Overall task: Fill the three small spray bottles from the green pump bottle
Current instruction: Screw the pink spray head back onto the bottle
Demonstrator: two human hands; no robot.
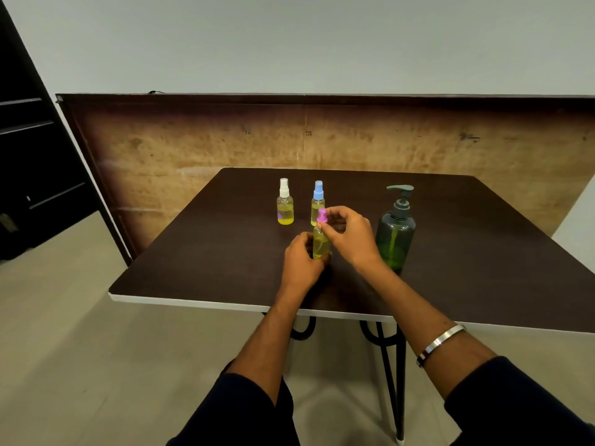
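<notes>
A small spray bottle with a pink cap (321, 243) stands on the dark table (199, 252), holding yellow liquid. My left hand (301, 260) grips its body from the left. My right hand (349, 235) pinches the pink cap (322, 216) at the top. Behind them stand a white-capped spray bottle (285, 202) and a blue-capped spray bottle (317, 201), both with yellow liquid inside. The green pump bottle (395, 231) stands upright to the right of my right hand, with some green liquid low in it.
A wooden board (193, 146) leans against the wall behind the table. A dark shelf unit (29, 140) stands at the far left. The table's white front edge (193, 303) runs just under my forearms.
</notes>
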